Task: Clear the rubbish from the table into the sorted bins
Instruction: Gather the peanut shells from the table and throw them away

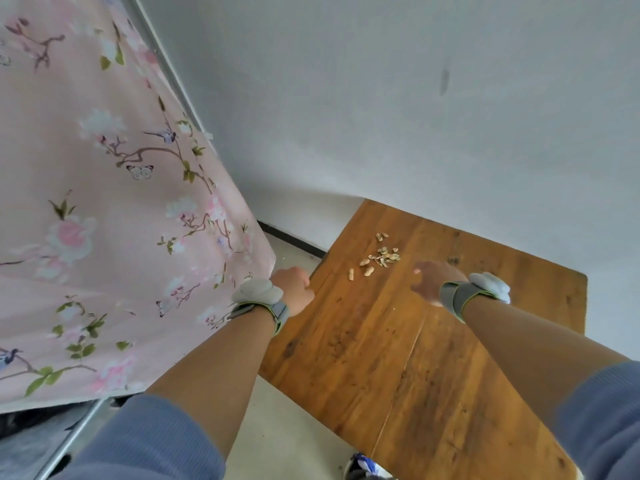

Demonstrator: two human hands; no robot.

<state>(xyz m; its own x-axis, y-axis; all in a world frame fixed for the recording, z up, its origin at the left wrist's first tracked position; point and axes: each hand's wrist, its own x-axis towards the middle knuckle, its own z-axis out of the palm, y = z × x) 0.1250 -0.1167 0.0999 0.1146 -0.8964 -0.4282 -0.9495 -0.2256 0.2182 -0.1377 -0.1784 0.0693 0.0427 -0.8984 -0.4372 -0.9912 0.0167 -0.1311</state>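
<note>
Item: peanut shells [384,256], a small loose heap of broken pieces on the far left part of the wooden counter [398,358].
- Whole peanuts [369,270]: a few lie singly just beside the heap on its near-left side. A further pair [382,236] lies a little beyond it, towards the wall.

Item: right hand [433,282], above the counter, near the heap on its right side and apart from it. The back of the hand faces the camera and the thumb stands out to the left. The fingers are hidden, so its grip cannot be told.

Item: left hand [292,289], at the counter's left edge, fingers curled inward. Whether they hold anything cannot be told.

Item: grey wristbands, each carrying a pale device, on the left wrist [256,296] and the right wrist [485,289].

Item: blue sleeves [156,441], pushed up both forearms.

Surroundings:
- Pink floral curtain [104,202], on a metal frame, hanging close beside the counter's left side.
- Grey wall [381,98], behind the counter, with dark skirting [294,240] at its foot.
- Pale floor [294,427].
- Shoe [363,465], at the counter's near edge.
</note>
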